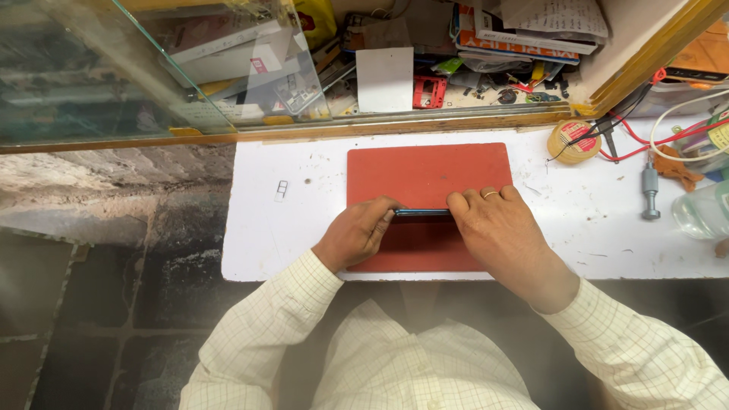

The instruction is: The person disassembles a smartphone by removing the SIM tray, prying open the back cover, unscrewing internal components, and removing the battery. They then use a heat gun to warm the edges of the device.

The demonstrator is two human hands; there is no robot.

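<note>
A thin dark phone [421,213] stands on its edge above a red mat [429,173] on a white work table [262,228]. My left hand [357,231] grips the phone's left end. My right hand [497,228], with a ring on one finger, grips its right end. Both hands rest over the lower half of the mat. Only the phone's narrow edge shows between my fingers.
A small metal card tray [281,190] lies left of the mat. A solder wire spool [573,141], red and black leads [645,125], a grey metal tool [650,191] and a clear bottle [702,212] stand at the right. A cluttered shelf [456,68] and glass case [152,68] lie behind.
</note>
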